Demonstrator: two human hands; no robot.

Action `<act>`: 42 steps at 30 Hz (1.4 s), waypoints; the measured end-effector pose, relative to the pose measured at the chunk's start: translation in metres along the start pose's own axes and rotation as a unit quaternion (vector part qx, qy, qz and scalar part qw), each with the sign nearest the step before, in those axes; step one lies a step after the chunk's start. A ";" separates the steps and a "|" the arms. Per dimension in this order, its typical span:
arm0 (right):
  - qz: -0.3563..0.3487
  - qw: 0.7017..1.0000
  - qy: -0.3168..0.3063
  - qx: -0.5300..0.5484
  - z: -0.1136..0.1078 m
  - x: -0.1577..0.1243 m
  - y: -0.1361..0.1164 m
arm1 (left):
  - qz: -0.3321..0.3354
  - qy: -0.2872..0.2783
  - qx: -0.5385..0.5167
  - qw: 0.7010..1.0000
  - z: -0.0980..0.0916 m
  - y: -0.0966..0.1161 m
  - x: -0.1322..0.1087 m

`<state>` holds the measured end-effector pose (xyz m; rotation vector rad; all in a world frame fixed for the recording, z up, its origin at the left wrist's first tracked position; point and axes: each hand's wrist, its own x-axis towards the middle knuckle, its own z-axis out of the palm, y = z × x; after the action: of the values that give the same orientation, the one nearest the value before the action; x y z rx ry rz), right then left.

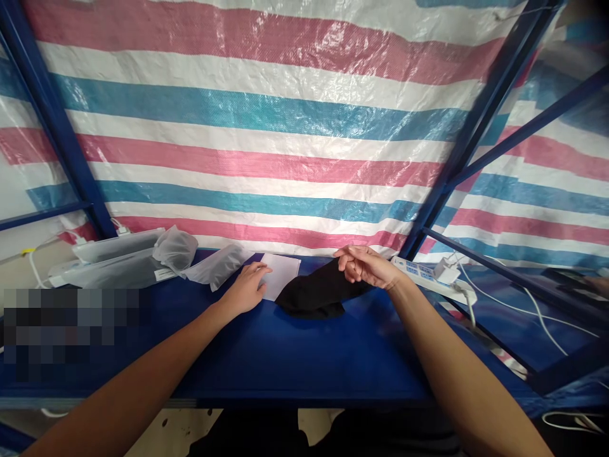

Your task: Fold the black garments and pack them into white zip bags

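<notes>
My left hand (247,287) rests on a white sheet of paper (281,273) lying on the blue table (285,355), fingers curled lightly against it. My right hand (366,265) pinches the upper edge of a black cloth (318,293), which lies crumpled on the table just right of the paper. The cloth's far end is lifted a little by my fingers.
Translucent white bags (176,249) and flat packets (114,260) lie at the back left. A white power strip (431,273) with a plug and cables sits at the back right. A striped tarpaulin (266,127) and blue frame bars (57,120) close the back.
</notes>
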<state>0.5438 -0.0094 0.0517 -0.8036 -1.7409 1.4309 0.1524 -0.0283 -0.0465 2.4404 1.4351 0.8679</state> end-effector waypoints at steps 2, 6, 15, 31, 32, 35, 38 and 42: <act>0.001 0.995 0.065 -0.081 -0.001 0.006 0.004 | 0.009 -0.002 0.005 1.000 0.001 -0.001 0.000; 0.082 0.960 -0.075 -0.258 0.010 0.011 0.008 | 0.028 -0.018 0.031 0.999 0.004 -0.005 0.001; 0.150 0.887 -0.129 -0.416 0.059 0.002 0.006 | -0.048 0.004 0.100 0.994 0.011 -0.017 0.001; 0.226 0.960 0.154 -0.055 -0.060 -0.008 0.006 | -0.082 -0.026 0.111 0.990 0.004 -0.003 -0.001; 0.241 0.960 0.130 -0.060 -0.063 -0.010 0.008 | -0.078 -0.024 0.111 0.990 0.003 -0.001 -0.001; 0.250 0.965 0.036 -0.076 -0.056 -0.015 0.006 | -0.039 0.002 0.098 0.994 -0.004 0.009 0.000; 0.192 0.973 -0.021 -0.124 -0.033 -0.017 -0.004 | 0.045 0.061 0.043 0.996 -0.017 0.031 0.000; 0.148 0.955 -0.119 -0.229 -0.008 -0.011 -0.010 | 0.213 0.019 -0.037 0.976 -0.030 0.073 -0.011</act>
<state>0.5565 -0.0160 0.0604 -1.2207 -2.2598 1.3710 0.1857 -0.0796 0.0055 2.7309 0.8778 1.0295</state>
